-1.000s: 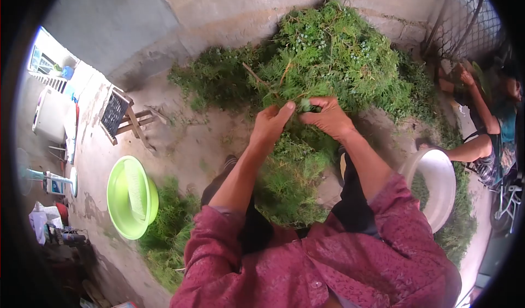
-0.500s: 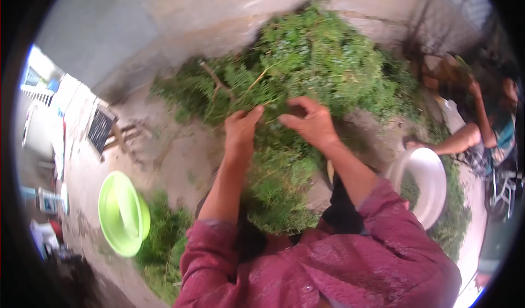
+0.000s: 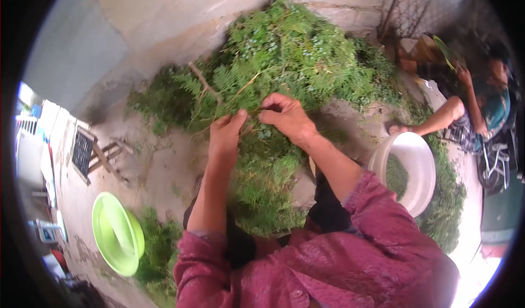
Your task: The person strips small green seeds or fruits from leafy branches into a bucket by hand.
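My left hand (image 3: pixel 225 136) is closed, its thumb and fingers pinched on a feathery green evergreen branch (image 3: pixel 240 86). Close by on the right, my right hand (image 3: pixel 290 119) has its thumb and forefinger curled together in a pinch at the same greenery; what lies between these fingertips is too small to make out. A bare brown stem (image 3: pixel 204 81) sticks up just beyond my left hand. Both hands are in front of a large heap of leafy evergreen cuttings (image 3: pixel 306 56) dotted with small pale bluish bits. More loose greenery (image 3: pixel 265 193) lies below my hands, between my legs.
A bright green basin (image 3: pixel 112 234) stands at the left beside more cuttings (image 3: pixel 158 242). On the right is a white tub (image 3: pixel 421 171) with greenery inside. Another person (image 3: pixel 481 106) sits beyond it. A wooden stool (image 3: pixel 98 152) lies tipped at far left, and a wall (image 3: pixel 180 18) rises behind the heap.
My right hand has come closer to my left, and its thumb and forefinger have closed together. The whole view has shifted slightly, so the surroundings appear further left.
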Demonstrator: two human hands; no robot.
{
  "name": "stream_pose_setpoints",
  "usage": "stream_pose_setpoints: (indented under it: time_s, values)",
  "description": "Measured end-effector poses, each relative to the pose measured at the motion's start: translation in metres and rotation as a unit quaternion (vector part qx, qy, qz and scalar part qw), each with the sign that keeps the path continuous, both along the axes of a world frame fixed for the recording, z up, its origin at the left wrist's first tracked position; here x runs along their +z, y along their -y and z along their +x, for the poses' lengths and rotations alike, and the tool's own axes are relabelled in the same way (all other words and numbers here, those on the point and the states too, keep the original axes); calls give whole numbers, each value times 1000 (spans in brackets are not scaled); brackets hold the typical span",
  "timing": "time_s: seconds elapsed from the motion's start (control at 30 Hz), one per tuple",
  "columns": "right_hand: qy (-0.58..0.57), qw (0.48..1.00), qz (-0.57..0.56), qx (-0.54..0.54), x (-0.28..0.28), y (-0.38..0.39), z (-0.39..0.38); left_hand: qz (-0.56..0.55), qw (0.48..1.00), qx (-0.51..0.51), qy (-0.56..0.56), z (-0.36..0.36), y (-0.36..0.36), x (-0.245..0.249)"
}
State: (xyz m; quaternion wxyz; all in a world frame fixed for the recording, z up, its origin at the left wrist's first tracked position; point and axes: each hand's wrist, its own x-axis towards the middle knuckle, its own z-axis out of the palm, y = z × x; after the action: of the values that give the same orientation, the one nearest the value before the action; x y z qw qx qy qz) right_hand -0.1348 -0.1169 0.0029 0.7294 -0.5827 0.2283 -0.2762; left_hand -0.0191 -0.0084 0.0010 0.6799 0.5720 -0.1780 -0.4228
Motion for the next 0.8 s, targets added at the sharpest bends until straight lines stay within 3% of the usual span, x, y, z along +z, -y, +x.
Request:
stream_pose_setpoints:
  time_s: [0.07,0.13,0.17,0.2,0.3,0.43,0.5,0.63,0.8]
  values:
    - [-73,993,-90,20,0,2,-3,18,998,48,-30,2,1,0]
    - [-125,991,-39,29,1,11,-10,34,994,87,-58,14,0,1]
    - [-94,995,-18,27,6,16,-15,15,991,118,-62,24,-3,3]
    - [-60,989,129,41,7,27,-22,-5,987,147,-64,31,-6,5]
    - [-1,973,225,61,23,31,-29,-14,985,155,-69,33,-9,6]
    - [-26,978,192,82,8,26,-21,-37,985,132,-106,29,-8,5]
    - [-78,986,106,103,2,22,-15,-38,985,124,-115,28,-6,2]
    - [-121,985,47,110,0,10,-3,-47,986,106,-117,23,-3,1]
    - [-126,986,15,107,-4,2,3,-44,988,88,-121,23,-6,2]
